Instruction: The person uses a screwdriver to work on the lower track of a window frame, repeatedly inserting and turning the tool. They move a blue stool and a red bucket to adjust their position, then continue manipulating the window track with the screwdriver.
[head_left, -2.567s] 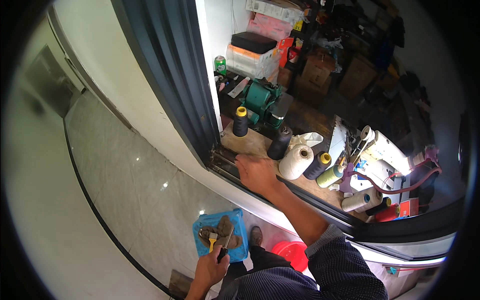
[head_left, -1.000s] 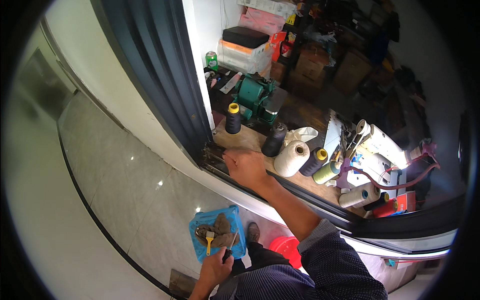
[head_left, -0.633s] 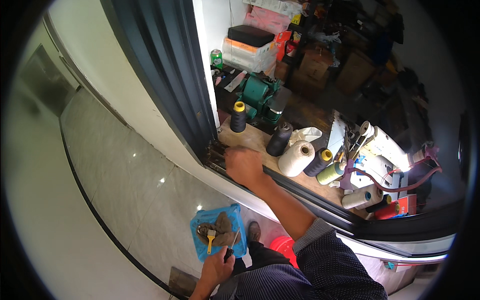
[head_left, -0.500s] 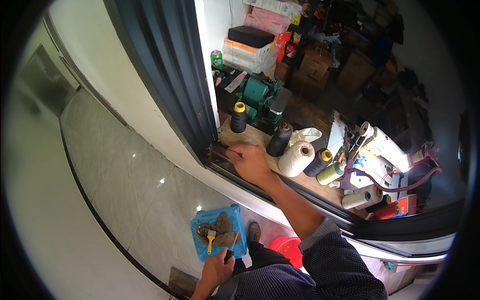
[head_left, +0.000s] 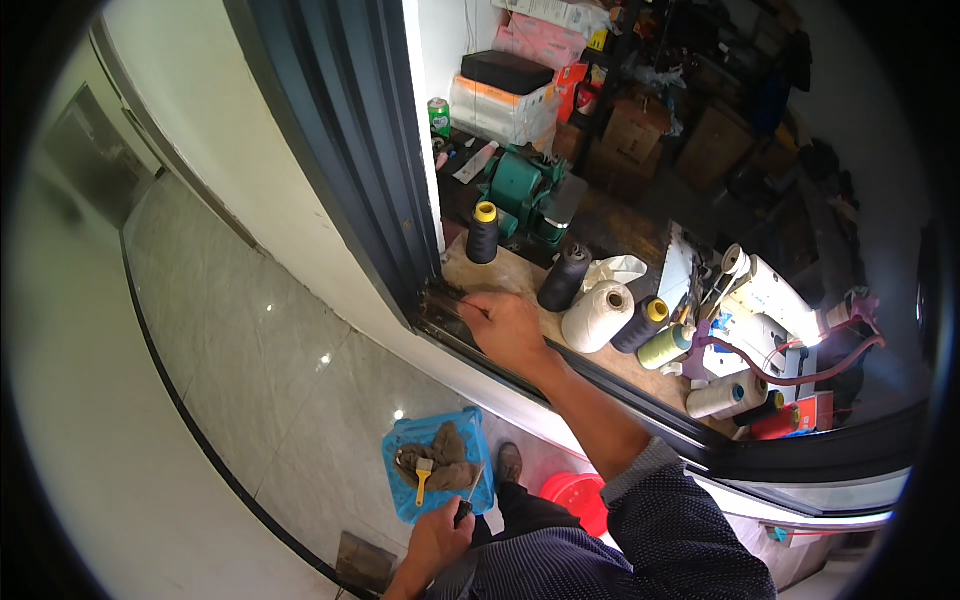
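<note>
My right hand (head_left: 503, 326) is closed over the dark window track (head_left: 440, 322), at its corner with the dark ribbed frame (head_left: 345, 130). Its fingers are pinched together, and whatever they grip is hidden or too small to name. Dark dirt shows in the track beside the fingertips. Low in the view, my left hand (head_left: 438, 540) is wrapped round the black handle of a screwdriver-like tool (head_left: 463, 513). Its thin metal shaft points up over a blue plastic stool (head_left: 402, 505). On that stool lie a brown cloth (head_left: 447, 445) and a yellow-handled paintbrush (head_left: 423, 483).
Inside the sill stand a black thread cone (head_left: 483, 235), a white cone (head_left: 598, 316) and several others. Behind them are a green motor-like machine (head_left: 520, 185) and a lit sewing machine (head_left: 775, 295). A red bucket (head_left: 577, 500) stands by my foot.
The view has shifted very slightly. My right hand stays at the track with its fingers closed, and my left hand keeps its grip on the tool.
</note>
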